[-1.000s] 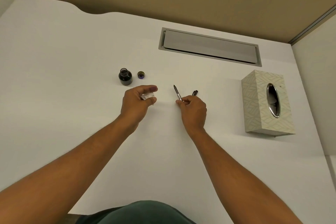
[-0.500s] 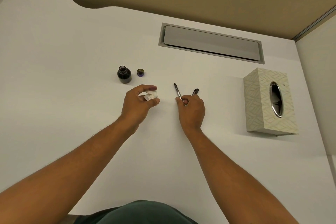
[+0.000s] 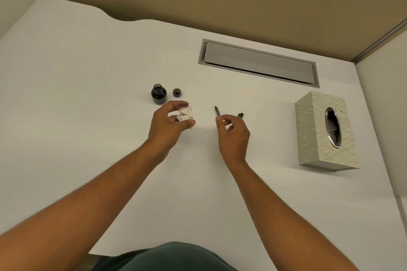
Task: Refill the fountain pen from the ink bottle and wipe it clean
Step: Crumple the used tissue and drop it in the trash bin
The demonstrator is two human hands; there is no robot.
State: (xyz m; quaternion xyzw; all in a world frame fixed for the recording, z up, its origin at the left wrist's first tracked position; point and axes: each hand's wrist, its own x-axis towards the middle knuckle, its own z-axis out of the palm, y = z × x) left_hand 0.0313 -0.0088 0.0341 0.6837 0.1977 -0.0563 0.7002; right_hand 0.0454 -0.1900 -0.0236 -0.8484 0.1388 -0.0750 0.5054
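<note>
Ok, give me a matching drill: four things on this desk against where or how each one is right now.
Things:
1. ink bottle
2. tissue
3. pen
4. tissue box

States:
A. pinched in the right hand
B. lying at the desk's right side
C. open, beside its cap
D. crumpled in the left hand

Pairs: 1-C, 2-D, 3-A, 4-B

Matt white desk (image 3: 88, 94); glossy dark glass ink bottle (image 3: 158, 94); crumpled soft tissue (image 3: 185, 114) beside it; brushed metal hatch (image 3: 258, 62); tissue box (image 3: 326, 132) with shiny chrome slot.
</note>
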